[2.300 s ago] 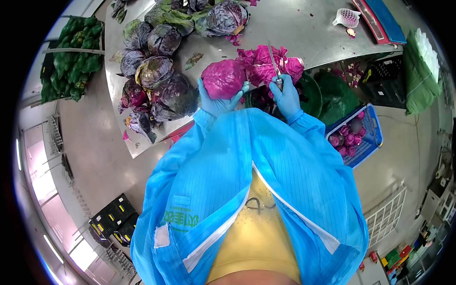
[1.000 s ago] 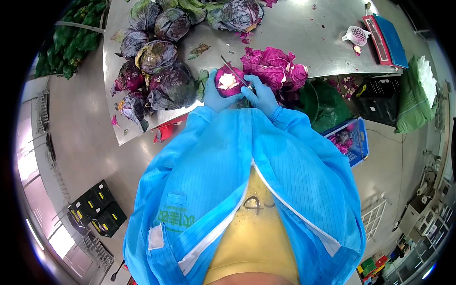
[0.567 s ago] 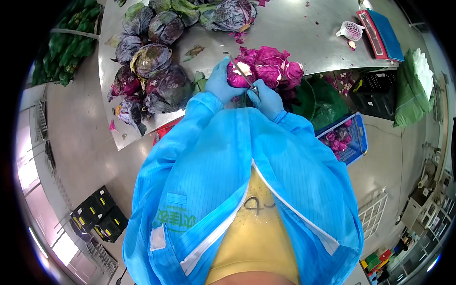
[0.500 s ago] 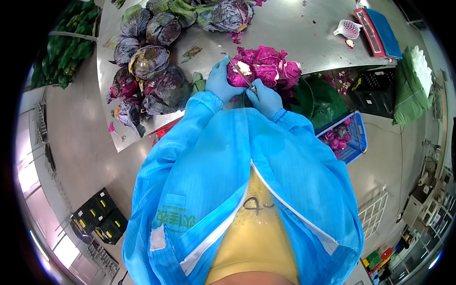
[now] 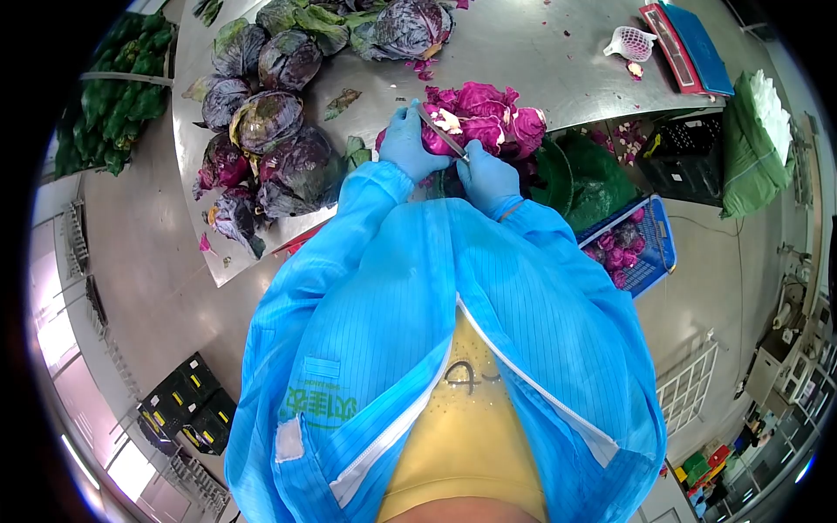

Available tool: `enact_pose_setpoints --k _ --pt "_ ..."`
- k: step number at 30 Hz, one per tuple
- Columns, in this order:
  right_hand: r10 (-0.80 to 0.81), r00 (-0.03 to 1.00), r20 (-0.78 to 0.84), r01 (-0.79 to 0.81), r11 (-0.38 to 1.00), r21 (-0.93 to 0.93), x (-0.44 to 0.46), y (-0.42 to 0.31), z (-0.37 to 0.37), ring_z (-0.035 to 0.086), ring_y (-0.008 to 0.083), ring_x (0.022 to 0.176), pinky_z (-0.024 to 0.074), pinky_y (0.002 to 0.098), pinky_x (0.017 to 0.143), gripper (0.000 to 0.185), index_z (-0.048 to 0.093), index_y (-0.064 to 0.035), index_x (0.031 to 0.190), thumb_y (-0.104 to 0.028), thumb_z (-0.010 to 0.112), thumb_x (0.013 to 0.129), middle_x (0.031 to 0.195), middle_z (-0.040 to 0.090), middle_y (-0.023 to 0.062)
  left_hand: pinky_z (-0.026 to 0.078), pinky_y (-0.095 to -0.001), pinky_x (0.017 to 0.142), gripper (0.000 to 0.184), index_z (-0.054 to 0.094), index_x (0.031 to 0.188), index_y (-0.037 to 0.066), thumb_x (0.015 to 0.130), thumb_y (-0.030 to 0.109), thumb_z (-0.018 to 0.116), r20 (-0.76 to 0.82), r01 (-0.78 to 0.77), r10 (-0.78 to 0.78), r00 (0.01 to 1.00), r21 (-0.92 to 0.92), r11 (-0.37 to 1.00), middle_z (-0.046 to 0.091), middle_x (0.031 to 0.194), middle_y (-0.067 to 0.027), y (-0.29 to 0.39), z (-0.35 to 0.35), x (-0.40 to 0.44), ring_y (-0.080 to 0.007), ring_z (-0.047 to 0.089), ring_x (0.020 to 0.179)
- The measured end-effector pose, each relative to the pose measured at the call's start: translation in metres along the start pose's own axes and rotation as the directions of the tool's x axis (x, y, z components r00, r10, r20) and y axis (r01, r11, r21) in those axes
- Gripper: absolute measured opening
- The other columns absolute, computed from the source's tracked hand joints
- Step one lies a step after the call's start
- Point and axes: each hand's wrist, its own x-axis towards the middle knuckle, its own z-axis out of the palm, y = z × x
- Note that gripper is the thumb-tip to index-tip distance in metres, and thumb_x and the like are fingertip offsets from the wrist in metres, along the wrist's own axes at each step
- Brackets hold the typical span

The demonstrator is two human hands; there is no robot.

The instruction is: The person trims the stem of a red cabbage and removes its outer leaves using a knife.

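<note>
My left hand (image 5: pixel 406 146), in a blue glove, is wrapped around a bright purple cabbage (image 5: pixel 434 142) at the table's near edge. A bit of purple also shows on the far side of that hand's wrist. My right hand (image 5: pixel 488 179), gloved too, is closed on the handle of a knife (image 5: pixel 443 132). The blade slants up and left across the cabbage, its tip close to my left fingers. Just beyond lie peeled purple cabbages (image 5: pixel 488 106) with pale cut spots. Whether the blade is cutting in, I cannot tell.
Unpeeled dark cabbages (image 5: pixel 296 166) crowd the table's left side. A blue crate (image 5: pixel 656 261) with purple pieces and a green mesh bag (image 5: pixel 593 179) stand at the right below the edge. A white mesh sleeve (image 5: pixel 631 44) and a red and blue folder (image 5: pixel 689 48) lie farther right.
Both hands stay at the cabbage, and the knife blade has shifted only slightly over it. Some purple now shows left of my left hand. The whole view has moved a little.
</note>
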Motion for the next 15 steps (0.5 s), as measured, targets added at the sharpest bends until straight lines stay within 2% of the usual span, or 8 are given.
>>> enact_pose_setpoints --k 8,10,13,15 --pt "0.048 0.996 -0.070 -0.051 0.997 -0.049 0.009 0.000 0.007 0.061 0.0365 0.063 0.0447 0.0502 0.053 0.020 0.043 -0.0059 0.094 -0.024 0.049 0.087 0.068 0.062 0.0161 0.043 -0.0363 0.095 0.115 0.026 0.136 -0.006 0.049 0.044 0.081 0.013 0.019 -0.019 1.000 -0.022 1.000 0.042 0.125 -0.0254 -0.002 -0.002 0.001 -0.0353 0.049 0.113" --pt "0.102 0.995 0.022 -0.101 0.994 -0.049 0.009 0.004 0.006 0.062 0.0368 0.064 0.0454 0.0503 0.054 0.020 0.043 -0.0055 0.095 -0.023 0.049 0.086 0.070 0.063 0.0168 0.043 -0.0363 0.094 0.115 0.026 0.136 -0.006 0.049 0.044 0.081 0.001 0.017 -0.017 1.000 -0.021 1.000 0.043 0.124 -0.0255 0.000 -0.001 0.003 -0.0350 0.050 0.112" --pt "0.113 0.994 -0.001 -0.113 0.991 -0.067 0.024 0.005 0.002 0.063 0.0373 0.067 0.0461 0.0503 0.056 0.022 0.043 -0.0050 0.096 -0.023 0.049 0.085 0.073 0.063 0.0179 0.042 -0.0366 0.096 0.116 0.024 0.138 -0.004 0.049 0.045 0.081 0.035 0.089 -0.088 0.996 -0.044 0.995 0.041 0.128 -0.0255 0.000 -0.003 0.006 -0.0345 0.048 0.115" --pt "0.122 0.992 0.023 -0.121 0.991 -0.060 0.019 0.004 -0.001 0.063 0.0376 0.069 0.0465 0.0503 0.058 0.022 0.044 -0.0049 0.097 -0.022 0.049 0.085 0.074 0.064 0.0187 0.043 -0.0382 0.095 0.111 0.029 0.134 -0.005 0.050 0.048 0.080 0.016 0.052 -0.051 0.999 -0.024 0.998 0.046 0.123 -0.0259 -0.004 0.000 0.008 -0.0358 0.050 0.113"
